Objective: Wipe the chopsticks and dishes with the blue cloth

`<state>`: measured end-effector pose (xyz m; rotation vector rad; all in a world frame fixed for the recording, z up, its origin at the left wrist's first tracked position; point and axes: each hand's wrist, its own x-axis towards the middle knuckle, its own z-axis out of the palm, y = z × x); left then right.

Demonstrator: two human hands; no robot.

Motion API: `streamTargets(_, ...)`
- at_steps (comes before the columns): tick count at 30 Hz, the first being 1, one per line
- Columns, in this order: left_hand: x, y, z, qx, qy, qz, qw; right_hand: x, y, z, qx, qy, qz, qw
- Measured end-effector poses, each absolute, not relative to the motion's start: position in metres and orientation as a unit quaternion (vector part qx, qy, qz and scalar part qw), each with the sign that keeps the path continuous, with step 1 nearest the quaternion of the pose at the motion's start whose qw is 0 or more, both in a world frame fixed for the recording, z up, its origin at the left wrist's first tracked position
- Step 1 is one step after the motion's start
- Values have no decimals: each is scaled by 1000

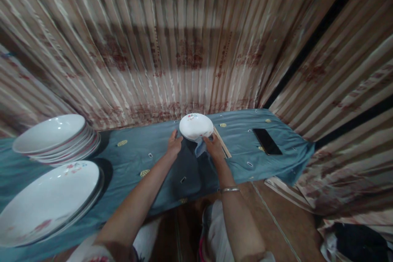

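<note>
One round, white, floral-printed dish is held near the table's far edge — ahead of and between the right hand, pinching its near-right rim beside a light-blue cloth, and the left hand, at its near-left rim, grip unclear.

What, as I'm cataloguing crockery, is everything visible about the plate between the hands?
The plate is white, round and shallow, glossy like ceramic, face up over the tablecloth. Red and blue florals decorate its far side, a fainter mark opposite. The right hand grips its near right edge, a bluish cloth below; the left hand is at its left edge, contact unclear. Thin sticks lie to its right.
</note>
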<state>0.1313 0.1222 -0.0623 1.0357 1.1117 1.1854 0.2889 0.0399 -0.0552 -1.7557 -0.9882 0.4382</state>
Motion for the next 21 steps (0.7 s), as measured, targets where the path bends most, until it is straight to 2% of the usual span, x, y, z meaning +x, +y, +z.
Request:
streamTargets(8, 83, 70, -26, 432, 475, 508, 573, 274, 26, -43, -756, -419, 95, 494)
streamTargets(13, 29, 34, 6, 449, 484, 521, 541, 242, 28, -35, -723, -468, 93, 500)
streamTargets(17, -40, 5, 24, 476, 526, 548, 443, 199, 34, -33, -673, -532, 173, 484)
streamTargets(21, -123, -16, 18, 506, 619, 538, 268, 137, 37, -36, -560, -617, 309, 458)
